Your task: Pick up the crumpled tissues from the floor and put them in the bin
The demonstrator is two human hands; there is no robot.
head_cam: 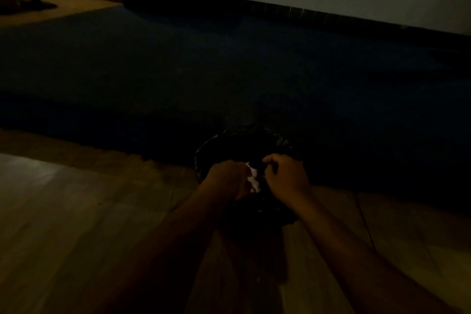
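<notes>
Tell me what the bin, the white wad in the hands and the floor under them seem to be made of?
The bin looks lined with thin black plastic: its rim is wrinkled and glints. The white wad, in the left hand, looks like soft crumpled paper tissue, matte and creased. The floor looks like smooth wood or laminate planks, with a dull sheen. Dim light leaves all this uncertain.

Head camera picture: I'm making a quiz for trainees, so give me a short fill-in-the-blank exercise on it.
1. Both hands are over the black ____.
2. The white tissue is at the ____ hand's fingers.
3. The bin stands where the wooden floor meets the dark ____.

Missing words: bin; left; carpet
</notes>
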